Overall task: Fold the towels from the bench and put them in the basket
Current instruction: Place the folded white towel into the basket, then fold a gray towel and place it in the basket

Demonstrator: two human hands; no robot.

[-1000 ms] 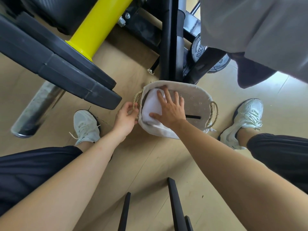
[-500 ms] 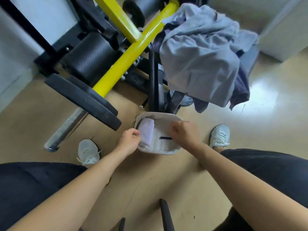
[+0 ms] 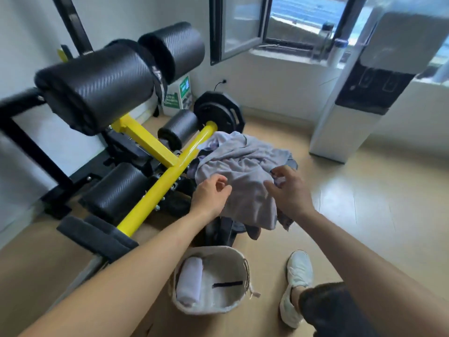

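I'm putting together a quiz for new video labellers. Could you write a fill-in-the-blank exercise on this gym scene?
1. The basket on the floor holds ____ rolled white towel.
2. The long bar of the bench frame is painted ____.
3. The left hand and right hand reach toward a towel pile whose colour is ____.

Missing words: one; yellow; grey.

Left hand (image 3: pixel 211 193) and right hand (image 3: pixel 290 190) over grey towels (image 3: pixel 243 164), rolled towel (image 3: pixel 189 280) in basket (image 3: pixel 228 261)
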